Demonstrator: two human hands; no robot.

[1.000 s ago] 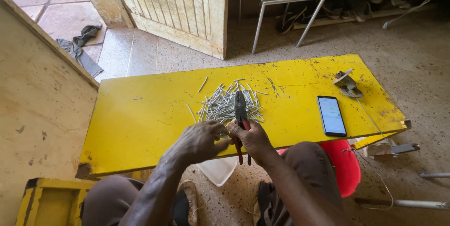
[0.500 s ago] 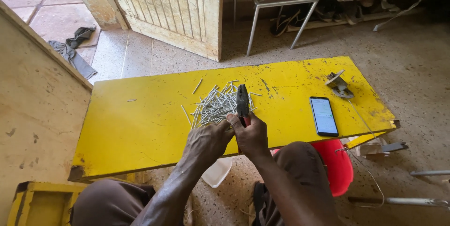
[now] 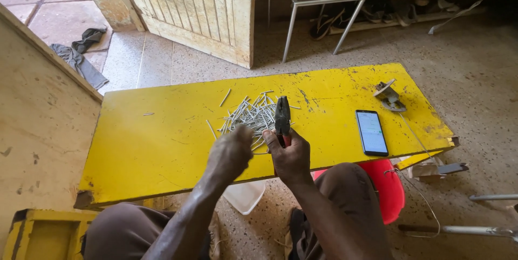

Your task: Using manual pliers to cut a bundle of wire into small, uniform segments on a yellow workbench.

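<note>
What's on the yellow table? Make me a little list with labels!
Table: yellow board, scratched paint
Middle: pile of short grey metal pieces
Right hand: grips pliers, jaws pointing away over the pile
Left hand: closed, at the near edge of the pile
Right side: phone lying flat, screen lit
Far right corner: small metal part
Under table: red plastic seat, white tub

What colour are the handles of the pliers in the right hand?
Red, just visible below the black pliers above the right hand; the head view shows it.
</note>
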